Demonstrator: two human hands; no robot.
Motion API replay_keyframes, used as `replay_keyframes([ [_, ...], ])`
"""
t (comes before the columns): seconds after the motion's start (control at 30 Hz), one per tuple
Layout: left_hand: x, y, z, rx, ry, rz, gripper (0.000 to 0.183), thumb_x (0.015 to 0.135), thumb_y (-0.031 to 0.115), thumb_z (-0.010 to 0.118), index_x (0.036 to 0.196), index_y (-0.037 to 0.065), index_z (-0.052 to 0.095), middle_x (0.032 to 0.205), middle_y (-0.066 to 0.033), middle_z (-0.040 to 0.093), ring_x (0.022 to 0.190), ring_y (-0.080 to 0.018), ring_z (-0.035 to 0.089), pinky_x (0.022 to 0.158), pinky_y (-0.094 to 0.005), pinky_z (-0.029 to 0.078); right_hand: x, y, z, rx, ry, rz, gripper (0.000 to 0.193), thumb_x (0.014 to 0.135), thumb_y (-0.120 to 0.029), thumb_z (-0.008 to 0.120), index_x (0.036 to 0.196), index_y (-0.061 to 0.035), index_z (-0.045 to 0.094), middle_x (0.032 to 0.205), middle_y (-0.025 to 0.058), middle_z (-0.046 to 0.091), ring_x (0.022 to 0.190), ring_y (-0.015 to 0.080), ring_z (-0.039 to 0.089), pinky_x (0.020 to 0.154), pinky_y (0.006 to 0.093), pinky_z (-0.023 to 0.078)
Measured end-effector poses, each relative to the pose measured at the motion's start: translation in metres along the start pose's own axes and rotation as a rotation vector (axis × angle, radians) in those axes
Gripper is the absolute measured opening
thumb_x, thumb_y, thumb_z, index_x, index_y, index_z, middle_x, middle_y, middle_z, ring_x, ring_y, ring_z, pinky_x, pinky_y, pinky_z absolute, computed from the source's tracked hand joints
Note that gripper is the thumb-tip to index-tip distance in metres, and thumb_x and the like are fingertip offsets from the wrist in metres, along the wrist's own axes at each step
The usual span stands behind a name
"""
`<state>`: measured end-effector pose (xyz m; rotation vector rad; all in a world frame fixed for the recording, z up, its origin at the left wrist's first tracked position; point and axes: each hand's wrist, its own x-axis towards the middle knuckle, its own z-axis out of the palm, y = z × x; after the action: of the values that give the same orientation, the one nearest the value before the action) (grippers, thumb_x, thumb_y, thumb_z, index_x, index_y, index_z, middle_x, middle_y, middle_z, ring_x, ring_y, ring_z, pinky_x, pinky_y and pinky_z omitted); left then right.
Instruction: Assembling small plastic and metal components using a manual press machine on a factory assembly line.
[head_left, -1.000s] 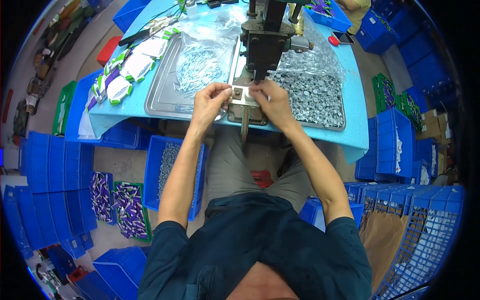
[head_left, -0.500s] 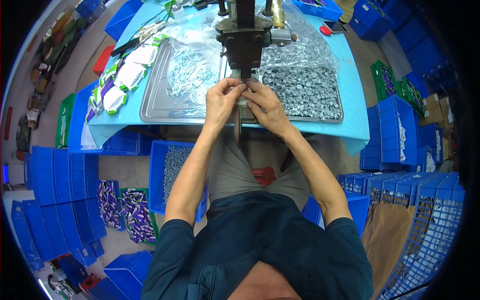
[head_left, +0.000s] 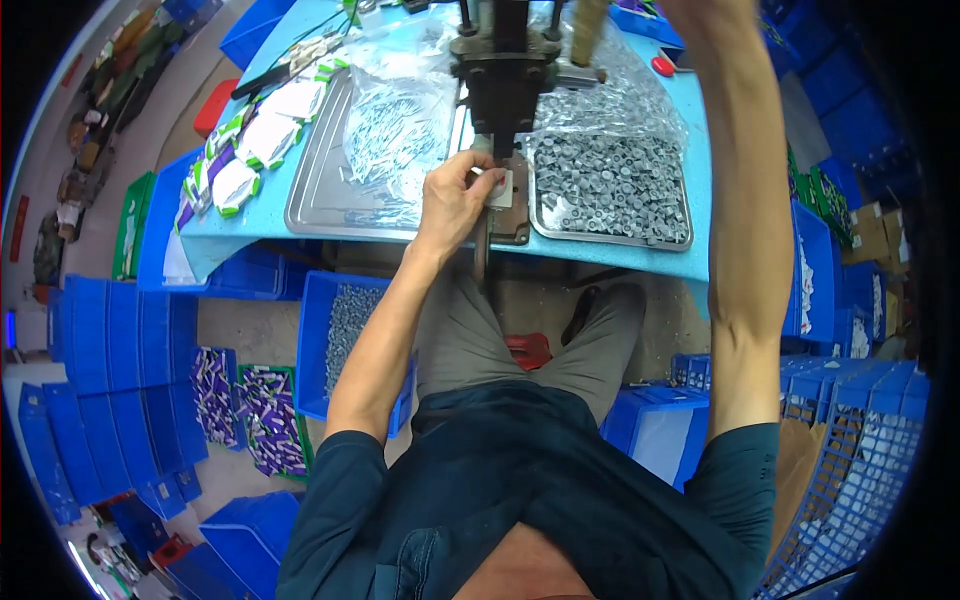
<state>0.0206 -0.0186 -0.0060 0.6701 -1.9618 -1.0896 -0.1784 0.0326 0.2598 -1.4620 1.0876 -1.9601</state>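
My left hand (head_left: 455, 200) is at the base of a dark metal hand press (head_left: 503, 90), thumb and fingertips pinched together just under its ram. What they pinch is hidden. A small pale plate (head_left: 505, 192) lies on the press base beside the fingertips. My right arm is raised along the right side, and my right hand (head_left: 710, 14) is blurred and cut off by the upper edge, so its fingers cannot be made out. Near it stands a blurred, brass-coloured press handle (head_left: 588, 32); whether the hand touches it does not show.
Right of the press, a metal tray (head_left: 612, 240) holds many small grey caps. On the left, another tray (head_left: 300, 200) carries a plastic bag of thin metal pins (head_left: 400, 135). White-and-green packs (head_left: 270, 135) lie at the table's left. Blue bins (head_left: 340, 285) stand below.
My right hand has left the press base and swung up and right to the upper edge. My left hand stays at the base, and the brass-coloured handle has shifted.
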Motion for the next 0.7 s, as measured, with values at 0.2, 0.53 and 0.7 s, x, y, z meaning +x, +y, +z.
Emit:
replay_keyframes([
  [0.2,0.008,0.015,0.019,0.044,-0.025,0.107,0.015,0.083,0.008,0.077,0.091,0.0,0.068,0.071,-0.004,0.064,0.06,-0.0084,0.056,0.056,-0.0255,0.045,-0.116,-0.002,-0.031,-0.185,-0.34,-0.68,0.058,0.104,-0.057,0.032,0.121,-0.0045,0.05,0.087,0.0132,0.06,0.069,0.0246,0.058,0.063,0.0317,0.05],
  [0.53,-0.018,0.023,-0.086,0.542,-0.27,-0.038,0.018,0.086,0.013,0.073,0.102,0.006,0.073,0.089,-0.0161,0.073,0.083,-0.0308,0.071,0.074,-0.041,0.053,-0.166,0.135,-0.095,-0.715,-0.202,0.524,0.021,0.095,-0.017,0.063,0.107,-0.0037,0.072,0.096,0.0088,0.074,0.09,0.0162,0.069,0.075,0.0304,0.055],
  [0.7,-0.014,-0.016,-0.106,0.744,-0.329,0.07,0.024,0.083,0.014,0.073,0.107,0.01,0.071,0.096,-0.0155,0.069,0.093,-0.0361,0.067,0.081,-0.0456,0.051,-0.221,0.158,-0.058,-1.226,-0.538,-0.043,0.018,0.082,-0.009,0.071,0.098,-0.0038,0.064,0.097,0.0107,0.059,0.093,0.0318,0.059,0.083,0.0441,0.05],
])
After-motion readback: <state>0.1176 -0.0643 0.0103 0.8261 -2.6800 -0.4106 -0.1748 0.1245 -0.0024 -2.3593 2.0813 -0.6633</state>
